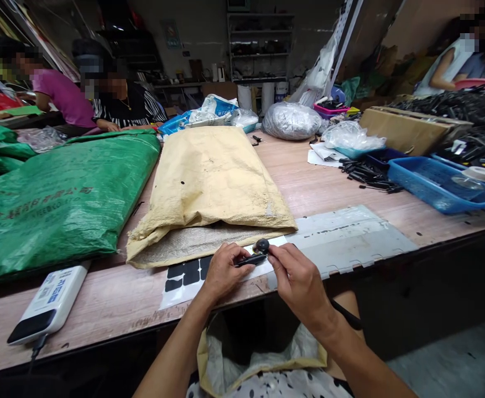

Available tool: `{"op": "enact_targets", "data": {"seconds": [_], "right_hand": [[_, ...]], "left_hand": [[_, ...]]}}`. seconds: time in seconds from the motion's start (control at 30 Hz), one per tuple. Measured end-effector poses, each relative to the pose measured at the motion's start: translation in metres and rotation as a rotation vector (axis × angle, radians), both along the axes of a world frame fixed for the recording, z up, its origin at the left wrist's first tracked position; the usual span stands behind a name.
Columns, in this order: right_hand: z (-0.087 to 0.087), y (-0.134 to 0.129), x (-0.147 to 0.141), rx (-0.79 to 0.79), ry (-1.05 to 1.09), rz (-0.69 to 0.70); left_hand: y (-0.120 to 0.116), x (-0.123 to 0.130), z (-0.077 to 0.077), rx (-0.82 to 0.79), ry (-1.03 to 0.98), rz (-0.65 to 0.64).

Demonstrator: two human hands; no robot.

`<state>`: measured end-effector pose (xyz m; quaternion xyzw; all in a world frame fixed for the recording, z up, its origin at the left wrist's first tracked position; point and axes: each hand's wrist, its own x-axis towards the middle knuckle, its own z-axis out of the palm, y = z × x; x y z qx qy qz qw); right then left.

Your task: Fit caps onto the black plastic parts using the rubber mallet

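Near the table's front edge, my left hand [224,269] has its thumb and fingers closed on a slim black plastic piece [251,260]. A round black head [261,246] shows at the far end of this piece. My right hand [298,276] is pinched at the piece's right side, its fingertips against it close to the round head. Whether those fingertips hold something small as well is hidden. Under and left of my left hand lies a white sheet with black stickers [191,272], partly covered by the hand.
A yellow woven sack [217,171] lies just beyond my hands, a green sack [60,193] to its left. A white power bank [51,301] with a cable sits front left. A grey sheet [350,237], black parts [370,174] and a blue tray [437,185] are right. Several people sit around.
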<state>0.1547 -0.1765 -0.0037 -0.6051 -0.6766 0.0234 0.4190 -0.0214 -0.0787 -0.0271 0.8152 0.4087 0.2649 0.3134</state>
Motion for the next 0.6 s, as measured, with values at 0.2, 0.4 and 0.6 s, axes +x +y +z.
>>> {"op": "enact_targets", "data": {"seconds": [0.2, 0.4, 0.6], "right_hand": [[-0.006, -0.001, -0.008, -0.111, -0.197, -0.016], [0.002, 0.000, 0.004, 0.020, -0.104, -0.105], [-0.009, -0.003, 0.004, -0.091, -0.130, -0.087]], "left_hand": [[0.000, 0.001, 0.000, 0.025, -0.002, 0.015], [-0.001, 0.001, 0.000, -0.002, -0.003, 0.006], [0.000, 0.000, 0.001, 0.010, 0.010, 0.015]]}}
